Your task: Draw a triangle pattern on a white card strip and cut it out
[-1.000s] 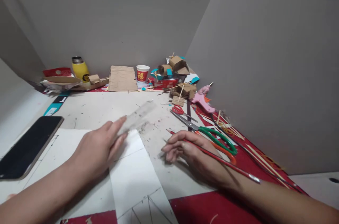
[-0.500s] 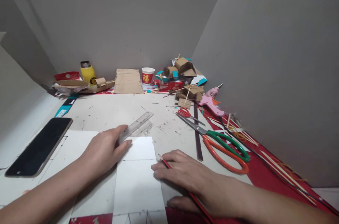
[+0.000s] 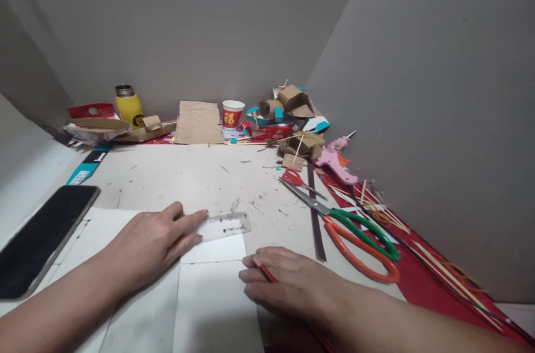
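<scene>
My left hand (image 3: 156, 240) lies flat on white paper (image 3: 209, 297), its fingers stretched out and pressing the left end of a clear plastic ruler (image 3: 225, 225). The ruler lies flat along the top edge of the paper. My right hand (image 3: 284, 280) rests on the paper's right edge with its fingers closed round a red pencil (image 3: 266, 273), the tip pointing toward the ruler. A thin drawn line runs across the paper just below the ruler.
A black phone (image 3: 39, 236) lies at the left. Large green-and-orange scissors (image 3: 355, 236), small red scissors (image 3: 295, 178) and a pink glue gun (image 3: 334, 161) sit at the right. Cardboard scraps (image 3: 292, 119), a paper cup (image 3: 232, 113) and a yellow bottle (image 3: 129, 105) line the back wall.
My left hand has brought the ruler down from a raised slant to lie flat across the paper's top. My right hand has moved left onto the paper with the pencil.
</scene>
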`<state>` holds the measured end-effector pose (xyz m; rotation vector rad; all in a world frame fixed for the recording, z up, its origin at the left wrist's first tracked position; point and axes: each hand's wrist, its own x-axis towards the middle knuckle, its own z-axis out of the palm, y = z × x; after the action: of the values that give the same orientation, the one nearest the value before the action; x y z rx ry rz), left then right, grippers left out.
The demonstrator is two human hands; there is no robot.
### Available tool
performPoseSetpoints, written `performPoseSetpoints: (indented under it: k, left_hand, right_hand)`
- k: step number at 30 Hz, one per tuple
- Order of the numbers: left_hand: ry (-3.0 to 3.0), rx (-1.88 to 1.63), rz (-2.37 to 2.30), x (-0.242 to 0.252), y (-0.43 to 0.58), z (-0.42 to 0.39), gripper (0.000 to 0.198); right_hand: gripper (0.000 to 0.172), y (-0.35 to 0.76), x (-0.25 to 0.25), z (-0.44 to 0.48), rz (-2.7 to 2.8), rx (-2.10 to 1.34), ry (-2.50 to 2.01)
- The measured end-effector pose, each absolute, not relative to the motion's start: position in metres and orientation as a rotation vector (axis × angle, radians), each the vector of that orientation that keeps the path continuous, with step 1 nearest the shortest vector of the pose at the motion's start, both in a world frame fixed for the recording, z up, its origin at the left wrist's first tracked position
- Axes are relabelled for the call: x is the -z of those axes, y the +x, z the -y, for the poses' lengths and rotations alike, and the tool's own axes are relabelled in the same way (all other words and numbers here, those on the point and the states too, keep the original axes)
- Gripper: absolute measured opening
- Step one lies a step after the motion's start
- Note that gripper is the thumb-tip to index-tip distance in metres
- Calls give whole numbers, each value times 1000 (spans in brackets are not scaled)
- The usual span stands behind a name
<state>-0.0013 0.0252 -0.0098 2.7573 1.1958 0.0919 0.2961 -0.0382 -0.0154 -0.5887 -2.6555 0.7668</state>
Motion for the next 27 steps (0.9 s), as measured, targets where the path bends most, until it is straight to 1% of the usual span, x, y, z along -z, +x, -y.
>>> performPoseSetpoints:
  k: [6, 8, 12, 17, 19, 27]
  left_hand:
    - [2775, -47, -1181, 13, -6, -31, 43]
    - [2794, -42, -1156, 14, -8, -32, 44]
    - [2804, -71, -1125, 16, -10, -34, 42]
    - [2826, -104, -1080, 14, -9, -36, 39]
    - [2831, -118, -1066, 13, -10, -37, 39]
    - [2789, -169, -1075, 11, -8, -35, 37]
  right_hand:
    - [31, 295, 12, 37, 2649, -780, -646]
    - [32, 297, 15, 37, 2634, -732, -626]
    - [40, 299, 21, 38, 2577, -675, -573]
    - [33, 297, 17, 37, 2585, -715, -586]
    - [33, 297, 15, 37, 2589, -741, -599]
    - [44, 300, 22, 39, 2564, -726, -589]
